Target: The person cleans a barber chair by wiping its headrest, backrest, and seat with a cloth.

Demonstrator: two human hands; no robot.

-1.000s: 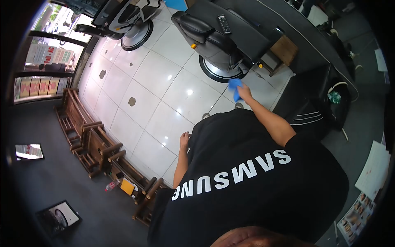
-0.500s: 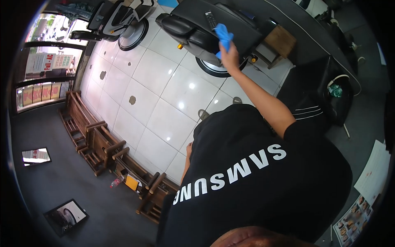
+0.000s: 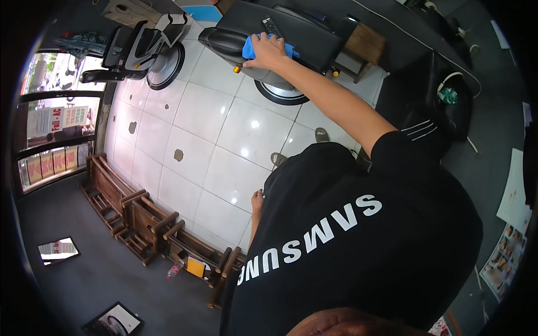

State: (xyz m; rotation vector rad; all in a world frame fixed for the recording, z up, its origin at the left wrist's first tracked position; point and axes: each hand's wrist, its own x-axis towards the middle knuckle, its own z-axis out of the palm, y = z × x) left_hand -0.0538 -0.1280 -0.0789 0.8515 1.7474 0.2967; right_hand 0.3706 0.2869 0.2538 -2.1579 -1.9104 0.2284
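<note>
My right hand (image 3: 269,51) is spread over a blue cloth (image 3: 248,48) and grips it against the black padded chair (image 3: 305,36). A dark remote (image 3: 270,26) lies on the chair, just beyond my fingertips. On the left side of my body, my left hand (image 3: 257,198) hangs low beside my black shirt, partly hidden by it. Its fingers show too little to tell whether they hold anything.
A second chair (image 3: 147,53) is at the upper left. Wooden benches (image 3: 134,215) line the left wall by a bottle (image 3: 175,269) and a yellow item (image 3: 196,267). A wooden stool (image 3: 364,45) and a black seat (image 3: 406,89) are on the right.
My right hand has moved forward and left with the blue cloth, from above the floor onto the chair. The view has shifted a little. My left hand remains low at my side.
</note>
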